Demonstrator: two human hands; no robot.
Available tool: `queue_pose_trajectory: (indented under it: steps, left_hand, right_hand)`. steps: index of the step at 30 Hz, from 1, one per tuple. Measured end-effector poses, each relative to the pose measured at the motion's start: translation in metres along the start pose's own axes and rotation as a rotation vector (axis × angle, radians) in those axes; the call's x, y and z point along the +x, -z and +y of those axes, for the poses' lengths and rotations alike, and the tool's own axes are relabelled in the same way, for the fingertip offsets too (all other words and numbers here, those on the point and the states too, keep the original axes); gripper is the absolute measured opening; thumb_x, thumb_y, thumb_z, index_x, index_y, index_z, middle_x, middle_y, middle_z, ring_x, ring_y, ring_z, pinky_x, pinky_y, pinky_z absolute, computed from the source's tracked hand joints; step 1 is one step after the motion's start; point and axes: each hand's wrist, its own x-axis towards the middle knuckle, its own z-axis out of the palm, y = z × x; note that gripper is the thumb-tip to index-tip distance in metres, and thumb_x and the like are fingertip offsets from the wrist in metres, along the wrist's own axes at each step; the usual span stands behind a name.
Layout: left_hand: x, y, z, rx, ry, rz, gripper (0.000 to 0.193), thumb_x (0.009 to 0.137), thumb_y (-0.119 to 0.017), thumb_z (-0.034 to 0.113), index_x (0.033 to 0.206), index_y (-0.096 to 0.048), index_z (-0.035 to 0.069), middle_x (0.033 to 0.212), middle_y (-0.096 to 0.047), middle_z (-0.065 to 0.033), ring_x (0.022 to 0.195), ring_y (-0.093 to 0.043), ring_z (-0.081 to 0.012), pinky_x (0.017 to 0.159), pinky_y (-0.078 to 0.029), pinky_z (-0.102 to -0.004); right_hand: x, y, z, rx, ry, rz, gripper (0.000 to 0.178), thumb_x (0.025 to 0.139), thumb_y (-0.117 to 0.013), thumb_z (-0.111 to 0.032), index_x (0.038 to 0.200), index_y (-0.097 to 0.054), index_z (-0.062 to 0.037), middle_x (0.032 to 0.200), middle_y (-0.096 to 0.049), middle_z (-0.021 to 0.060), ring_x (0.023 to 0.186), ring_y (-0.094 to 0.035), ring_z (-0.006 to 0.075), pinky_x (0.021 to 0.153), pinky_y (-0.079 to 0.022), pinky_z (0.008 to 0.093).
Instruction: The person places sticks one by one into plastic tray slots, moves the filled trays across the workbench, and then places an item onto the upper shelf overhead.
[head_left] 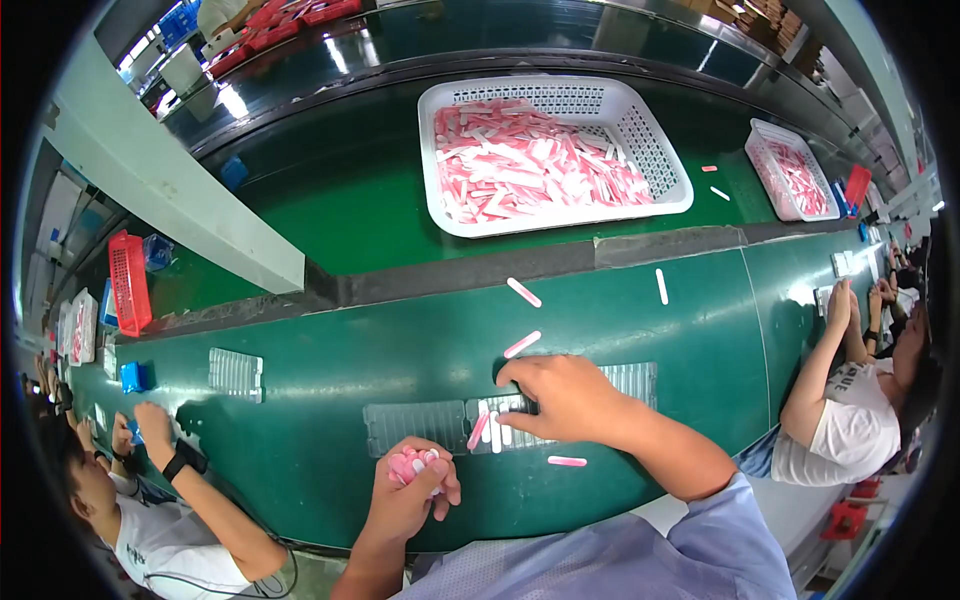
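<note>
A bunch of small pink and white nail files (412, 466), flat with rounded ends, is clasped in my left hand (405, 495). Over the clear plastic trays my right hand (565, 395) is open, thumb and forefinger apart, and I see nothing between them. Its thumb is close to a few white and pink nail files (490, 428) lying side by side in the slotted middle tray (515, 403). Left of that is a clear tray (412, 425), partly behind my left hand. Another clear tray (635, 380) shows beyond my right wrist.
Loose nail files lie about, one pink (567, 461) near my right forearm. Past a dark ledge (450, 267) stands a white basket (455, 222) heaped with nail files. A pale post (190, 180) slants at left. Co-workers sit left (180, 530) and right (845, 410).
</note>
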Motion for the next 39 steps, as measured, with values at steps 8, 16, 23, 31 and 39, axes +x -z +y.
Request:
queue_pose_trajectory:
  steps: [8,16,23,31,39]
  left_hand:
    - [-0.001,0.0,-0.001,-0.014,-0.011,-0.019,0.009,0.095,-0.062,0.003,0.101,-0.056,-0.001,0.078,-0.064,-0.0127,0.062,-0.066,-0.0201,0.04,-0.047,-0.0262]
    - [-0.002,-0.001,0.001,0.079,-0.003,0.019,0.008,0.095,-0.061,0.003,0.102,-0.06,-0.001,0.076,-0.064,-0.0093,0.06,-0.062,-0.0145,0.042,-0.045,-0.0243]
    - [0.018,-0.024,0.014,0.498,-0.113,-0.07,0.012,0.097,-0.063,0.01,0.102,-0.065,-0.001,0.066,-0.056,0.0,0.055,-0.05,-0.0044,0.047,-0.038,-0.0215]
    - [0.024,-0.022,0.008,0.5,0.052,-0.14,0.017,0.095,-0.067,0.016,0.1,-0.066,0.0,0.061,-0.057,-0.0008,0.053,-0.05,-0.0066,0.05,-0.041,-0.0243]
    - [0.033,-0.053,0.001,1.332,-0.376,0.155,0.017,0.083,-0.073,0.016,0.086,-0.067,0.001,0.068,-0.065,-0.0157,0.062,-0.066,-0.0322,0.059,-0.052,-0.0394]
  right_hand:
    - [0.003,-0.021,-0.008,-0.111,0.121,0.164,0.03,0.081,-0.077,-0.03,0.095,-0.066,-0.0061,0.08,-0.066,0.0102,0.074,-0.068,0.0321,0.066,-0.054,0.0436]
    - [0.005,0.002,-0.003,0.564,0.066,0.055,0.006,0.084,-0.073,-0.007,0.082,-0.068,-0.0045,0.061,-0.054,-0.0009,0.056,-0.054,0.0087,0.053,-0.042,0.0275]
    - [-0.002,-0.008,-0.002,0.936,-0.08,-0.117,0.006,0.086,-0.066,-0.002,0.08,-0.066,-0.0022,0.058,-0.055,-0.0026,0.053,-0.047,0.0033,0.051,-0.038,0.0242]
    - [-0.011,-0.001,-0.007,0.986,-0.037,-0.003,0.006,0.087,-0.063,0.002,0.083,-0.067,-0.0011,0.067,-0.065,0.0007,0.057,-0.054,0.0036,0.054,-0.042,0.0225]
    - [-0.009,0.017,0.016,0.621,-0.079,-0.165,0.006,0.081,-0.071,-0.005,0.083,-0.066,-0.0031,0.069,-0.068,0.0053,0.058,-0.062,0.0106,0.054,-0.047,0.0284]
